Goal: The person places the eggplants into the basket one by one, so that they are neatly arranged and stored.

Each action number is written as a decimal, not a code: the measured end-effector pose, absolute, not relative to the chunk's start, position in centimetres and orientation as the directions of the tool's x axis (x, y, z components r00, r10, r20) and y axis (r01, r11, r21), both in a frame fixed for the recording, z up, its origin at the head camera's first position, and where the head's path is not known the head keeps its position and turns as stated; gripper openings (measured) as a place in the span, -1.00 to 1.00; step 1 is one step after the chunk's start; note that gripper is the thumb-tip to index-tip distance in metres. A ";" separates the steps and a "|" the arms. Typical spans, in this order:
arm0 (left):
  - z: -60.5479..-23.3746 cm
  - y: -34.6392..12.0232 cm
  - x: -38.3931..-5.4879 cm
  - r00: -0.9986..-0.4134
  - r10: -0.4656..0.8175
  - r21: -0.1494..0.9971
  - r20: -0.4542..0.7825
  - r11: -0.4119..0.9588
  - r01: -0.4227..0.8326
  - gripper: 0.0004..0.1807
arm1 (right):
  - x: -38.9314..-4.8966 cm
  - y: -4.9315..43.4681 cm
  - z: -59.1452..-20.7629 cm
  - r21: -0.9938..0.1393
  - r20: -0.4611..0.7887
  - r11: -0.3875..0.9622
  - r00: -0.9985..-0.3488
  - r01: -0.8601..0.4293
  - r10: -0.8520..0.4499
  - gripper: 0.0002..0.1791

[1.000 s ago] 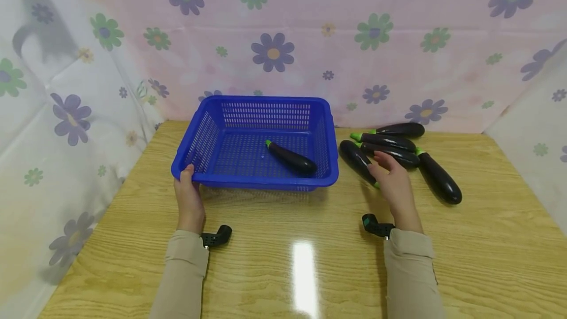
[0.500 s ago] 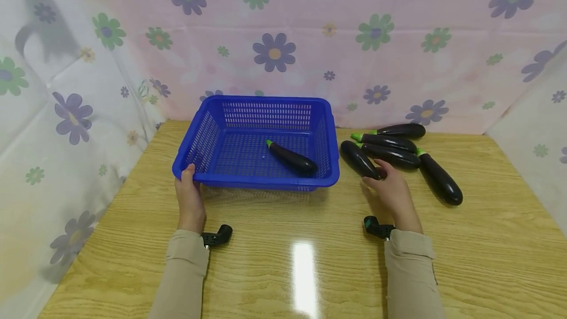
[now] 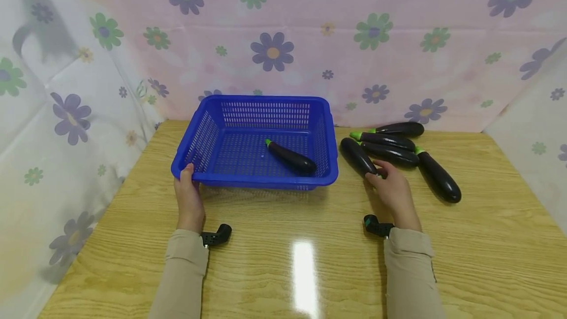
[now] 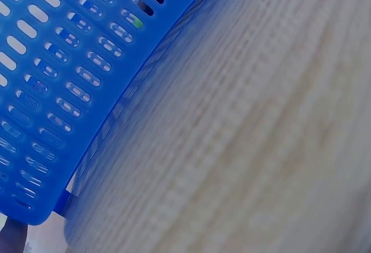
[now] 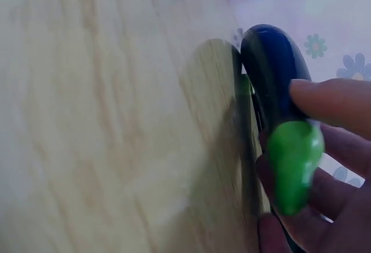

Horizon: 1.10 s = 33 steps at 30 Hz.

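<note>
A blue plastic basket [image 3: 261, 180] with slotted walls stands on the table, one eggplant [image 3: 291, 158] lying in its right part. At the basket's near left corner my left hand [image 3: 189, 198] grips the rim, its thumb over the edge. To the right of the basket, my right hand [image 3: 392, 188] pinches another eggplant [image 3: 357, 155] near its stem end. The right wrist view shows the thumb [image 5: 324, 99] on this eggplant's dark skin, just above the green cap [image 5: 294, 163], with fingers curled at the other side. In the left wrist view the basket wall [image 4: 75, 85] fills the upper left.
Several more eggplants lie beyond and beside my right hand, among them a slanted one [image 3: 438, 177] at the far right. A flowered cloth [image 3: 305, 53] hangs behind the wooden table [image 3: 257, 260].
My right hand has shifted toward the stem end of the nearest eggplant, and its fingers have taken hold there. The left hand and basket stay in place.
</note>
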<state>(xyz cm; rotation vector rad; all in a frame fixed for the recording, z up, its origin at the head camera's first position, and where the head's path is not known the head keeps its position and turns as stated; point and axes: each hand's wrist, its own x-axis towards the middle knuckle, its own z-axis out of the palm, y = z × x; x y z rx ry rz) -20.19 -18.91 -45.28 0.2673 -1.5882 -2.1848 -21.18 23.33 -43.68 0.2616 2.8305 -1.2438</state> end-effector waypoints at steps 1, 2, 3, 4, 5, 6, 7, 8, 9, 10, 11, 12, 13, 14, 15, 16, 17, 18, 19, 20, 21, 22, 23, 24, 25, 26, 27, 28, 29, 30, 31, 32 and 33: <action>-45.3 -18.9 -20.2 -0.892 -0.442 0.941 0.094 -0.254 0.225 -0.43 | -21.2 23.3 -43.6 -0.736 -0.099 0.654 -0.984 0.175 0.151 -0.41; -45.3 -18.9 -20.2 -0.892 -0.442 0.941 0.095 -0.254 0.226 -0.43 | -21.2 23.3 -43.6 -0.747 -0.097 0.640 -0.982 0.180 0.163 -0.40; -45.4 -19.0 -20.1 -0.892 -0.443 0.940 0.096 -0.254 0.227 -0.43 | -21.2 23.2 -43.6 -0.757 -0.097 0.626 -0.980 0.186 0.173 -0.39; -45.4 -19.0 -20.1 -0.891 -0.444 0.940 0.095 -0.254 0.226 -0.43 | -21.2 23.2 -43.5 -0.769 -0.097 0.610 -0.978 0.191 0.184 -0.39; -45.4 -19.0 -20.1 -0.891 -0.444 0.941 0.093 -0.253 0.224 -0.43 | -21.2 23.2 -43.5 -0.780 -0.093 0.595 -0.976 0.194 0.197 -0.39; -45.4 -19.0 -20.1 -0.892 -0.443 0.942 0.092 -0.252 0.222 -0.43 | -21.2 23.2 -43.4 -0.792 -0.088 0.578 -0.974 0.195 0.208 -0.39; -45.4 -19.0 -20.1 -0.893 -0.441 0.942 0.092 -0.251 0.221 -0.43 | -21.2 23.2 -43.4 -0.803 -0.081 0.564 -0.972 0.194 0.219 -0.39; -45.4 -19.0 -20.1 -0.893 -0.440 0.942 0.093 -0.252 0.223 -0.43 | -21.2 23.1 -43.4 -0.812 -0.072 0.552 -0.970 0.191 0.230 -0.39; -45.4 -19.1 -20.2 -0.894 -0.438 0.942 0.095 -0.251 0.223 -0.43 | -21.2 23.1 -43.4 -0.818 -0.062 0.543 -0.968 0.188 0.243 -0.39; -45.4 -19.1 -20.2 -0.895 -0.435 0.941 0.098 -0.252 0.225 -0.43 | -21.2 23.1 -43.3 -0.826 -0.049 0.532 -0.965 0.185 0.258 -0.40; -45.4 -19.1 -20.2 -0.896 -0.432 0.940 0.101 -0.253 0.228 -0.43 | -21.3 23.0 -43.3 -0.833 -0.037 0.523 -0.962 0.179 0.271 -0.40; -45.5 -19.1 -20.2 -0.896 -0.431 0.939 0.105 -0.254 0.232 -0.43 | -21.3 23.0 -43.3 -0.840 -0.028 0.513 -0.958 0.177 0.285 -0.40; -45.5 -19.1 -20.3 -0.897 -0.429 0.937 0.109 -0.257 0.237 -0.43 | -21.4 22.9 -43.3 -0.844 -0.020 0.507 -0.955 0.175 0.296 -0.40; -45.5 -19.2 -20.3 -0.897 -0.429 0.935 0.111 -0.260 0.240 -0.43 | -21.5 22.8 -43.3 -0.852 -0.013 0.495 -0.951 0.172 0.308 -0.40; -45.5 -19.2 -20.3 -0.896 -0.429 0.934 0.112 -0.263 0.243 -0.43 | -21.5 22.8 -43.3 -0.861 -0.006 0.480 -0.948 0.166 0.318 -0.41; -45.5 -19.2 -20.3 -0.896 -0.429 0.933 0.113 -0.263 0.244 -0.43 | -21.5 22.7 -43.3 -0.871 0.003 0.465 -0.945 0.158 0.327 -0.41; -45.5 -19.2 -20.3 -0.896 -0.431 0.934 0.111 -0.263 0.242 -0.43 | -21.5 22.6 -43.3 -0.881 0.013 0.450 -0.942 0.148 0.335 -0.41; -45.5 -19.2 -20.3 -0.895 -0.431 0.934 0.110 -0.262 0.241 -0.43 | -21.5 22.6 -43.3 -0.889 0.026 0.437 -0.939 0.135 0.342 -0.41; -45.6 -19.2 -20.3 -0.896 -0.431 0.936 0.108 -0.260 0.238 -0.42 | -21.5 22.5 -43.2 -0.897 0.040 0.426 -0.936 0.120 0.349 -0.41; -45.6 -19.2 -20.3 -0.896 -0.431 0.938 0.106 -0.257 0.235 -0.42 | -21.5 22.5 -43.2 -0.907 0.054 0.409 -0.933 0.104 0.357 -0.42; -45.6 -19.2 -20.4 -0.895 -0.432 0.939 0.106 -0.253 0.233 -0.42 | -21.4 22.4 -43.2 -0.913 0.068 0.399 -0.929 0.089 0.363 -0.43; -45.6 -19.2 -20.4 -0.895 -0.433 0.941 0.104 -0.249 0.230 -0.42 | -21.4 22.3 -43.2 -0.918 0.081 0.389 -0.926 0.075 0.369 -0.44; -45.6 -19.1 -20.4 -0.895 -0.434 0.942 0.101 -0.248 0.227 -0.41 | -21.4 22.3 -43.1 -0.925 0.091 0.376 -0.923 0.061 0.374 -0.45; -45.6 -19.1 -20.4 -0.894 -0.436 0.942 0.101 -0.246 0.226 -0.41 | -21.4 22.3 -43.1 -0.932 0.100 0.360 -0.920 0.047 0.379 -0.46; -45.6 -19.1 -20.4 -0.894 -0.437 0.943 0.099 -0.245 0.225 -0.41 | -21.4 22.2 -43.0 -0.940 0.109 0.340 -0.917 0.031 0.384 -0.47; -45.7 -19.1 -20.4 -0.893 -0.440 0.943 0.097 -0.246 0.223 -0.41 | -21.4 22.1 -42.9 -0.949 0.116 0.315 -0.914 0.014 0.389 -0.48; -45.7 -19.1 -20.4 -0.892 -0.442 0.943 0.097 -0.246 0.224 -0.42 | -21.3 22.0 -42.8 -0.955 0.120 0.298 -0.911 0.003 0.394 -0.49; -45.7 -19.1 -20.4 -0.892 -0.442 0.943 0.096 -0.245 0.223 -0.41 | -21.3 21.9 -42.6 -0.961 0.127 0.276 -0.909 -0.013 0.398 -0.50; -45.6 -19.1 -20.4 -0.891 -0.444 0.943 0.096 -0.246 0.224 -0.41 | -21.2 21.8 -42.3 -0.967 0.129 0.254 -0.906 -0.025 0.402 -0.51; -45.7 -19.1 -20.4 -0.890 -0.444 0.943 0.098 -0.246 0.227 -0.41 | -21.1 21.7 -42.1 -0.972 0.132 0.231 -0.904 -0.037 0.407 -0.51; -45.7 -19.1 -20.4 -0.890 -0.444 0.942 0.099 -0.245 0.227 -0.41 | -21.1 21.6 -42.0 -0.976 0.136 0.213 -0.902 -0.050 0.410 -0.51; -45.7 -19.2 -20.4 -0.890 -0.445 0.942 0.099 -0.245 0.228 -0.41 | -21.1 21.6 -41.9 -0.978 0.137 0.200 -0.900 -0.056 0.414 -0.51; -45.7 -19.2 -20.5 -0.890 -0.444 0.942 0.102 -0.245 0.230 -0.41 | -21.0 21.5 -41.8 -0.980 0.139 0.190 -0.898 -0.064 0.417 -0.51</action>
